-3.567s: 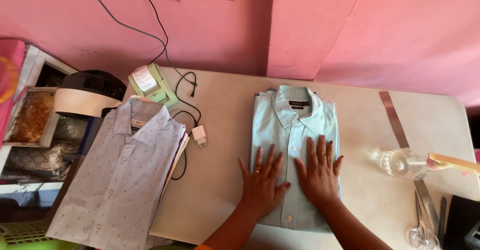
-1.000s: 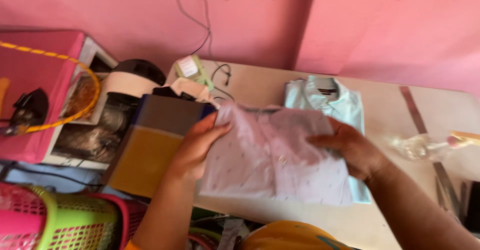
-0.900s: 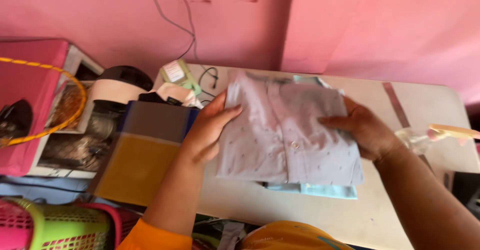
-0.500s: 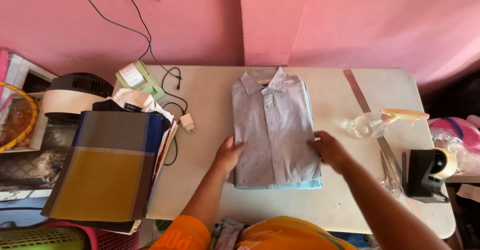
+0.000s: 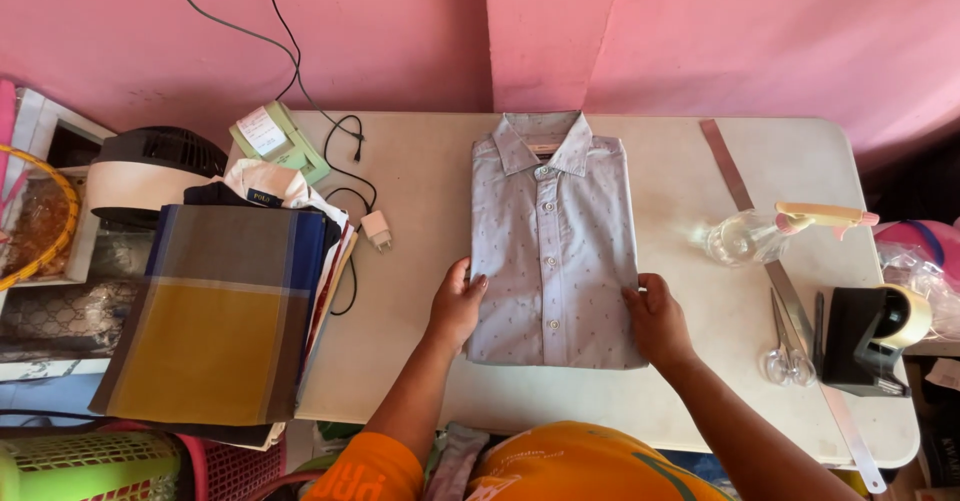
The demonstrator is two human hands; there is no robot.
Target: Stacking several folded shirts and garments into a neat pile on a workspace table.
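A folded pale lilac patterned shirt (image 5: 553, 236) lies buttoned and collar-up in the middle of the white table (image 5: 420, 161). It covers the light blue shirt that lay there earlier; that one is hidden. My left hand (image 5: 456, 305) rests flat against the shirt's lower left edge, thumb on the fabric. At the lower right edge sits my right hand (image 5: 657, 318), fingers curled onto the cloth. Neither hand lifts the shirt.
A stack of folded cloth topped by a blue, grey and mustard piece (image 5: 215, 311) hangs off the table's left side. A white charger (image 5: 376, 230) and black cable lie beside it. At the right are a spray bottle (image 5: 760, 233), metal ruler (image 5: 740, 186), scissors (image 5: 785, 346) and tape dispenser (image 5: 872, 336).
The lilac shirt was carried from the left stack and laid on top of the light blue shirt. My hands slid down to its lower corners.
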